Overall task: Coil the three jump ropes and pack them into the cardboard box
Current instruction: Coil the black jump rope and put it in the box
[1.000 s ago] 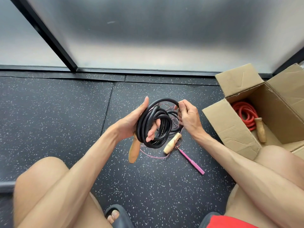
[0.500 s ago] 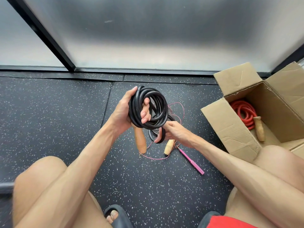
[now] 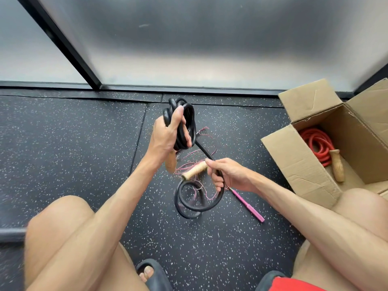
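My left hand grips the coiled bundle of the thick black jump rope, held upright above the floor. One wooden handle hangs below that hand. My right hand holds the rope's loose end together with its other wooden handle; a slack loop curls down below it. A thin pink jump rope lies tangled on the floor under my hands, its pink handle pointing lower right. The red jump rope lies coiled inside the open cardboard box at right.
Dark speckled rubber floor runs to a frosted glass wall with a black frame at the back. My bare knees fill the lower left and lower right. A dark sandal sits at the bottom centre.
My left hand has lifted the black coil higher and farther away. My right hand has pulled a length of rope down and out, so a slack loop now hangs below it.
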{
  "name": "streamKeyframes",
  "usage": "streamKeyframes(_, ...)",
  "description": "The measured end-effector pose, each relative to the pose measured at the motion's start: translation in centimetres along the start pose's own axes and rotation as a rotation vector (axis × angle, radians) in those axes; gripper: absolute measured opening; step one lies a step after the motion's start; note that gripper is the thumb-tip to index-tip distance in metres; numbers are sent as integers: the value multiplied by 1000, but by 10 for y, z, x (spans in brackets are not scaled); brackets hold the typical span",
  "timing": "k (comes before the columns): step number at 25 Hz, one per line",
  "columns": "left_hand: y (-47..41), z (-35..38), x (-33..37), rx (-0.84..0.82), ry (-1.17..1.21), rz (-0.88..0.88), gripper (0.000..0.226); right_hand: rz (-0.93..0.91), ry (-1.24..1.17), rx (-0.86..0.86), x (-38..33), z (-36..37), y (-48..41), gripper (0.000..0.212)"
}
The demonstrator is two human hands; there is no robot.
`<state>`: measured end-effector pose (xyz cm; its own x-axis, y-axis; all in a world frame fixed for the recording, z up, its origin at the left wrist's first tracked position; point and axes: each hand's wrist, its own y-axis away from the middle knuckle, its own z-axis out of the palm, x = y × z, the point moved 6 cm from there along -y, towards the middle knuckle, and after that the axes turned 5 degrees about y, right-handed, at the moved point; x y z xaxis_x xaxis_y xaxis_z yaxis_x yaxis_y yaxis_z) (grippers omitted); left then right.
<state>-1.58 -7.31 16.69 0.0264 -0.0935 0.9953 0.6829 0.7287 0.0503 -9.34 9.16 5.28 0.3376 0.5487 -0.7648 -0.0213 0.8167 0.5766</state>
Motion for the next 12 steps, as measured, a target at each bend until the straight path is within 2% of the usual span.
streamKeyframes(3,0,-10,6,101,-219,119,51,71,192,-142,15,7,3,30)
streamKeyframes(5,-1,-17,7,162,-314,172,55,128,257,-162,18,6,6,24)
streamKeyframes(9,-3,-32,8,277,-458,219,42,213,227,-178,15,2,14,23)
streamKeyframes(12,-2,-39,9,341,-692,297,46,176,159,-157,3,-2,17,23)
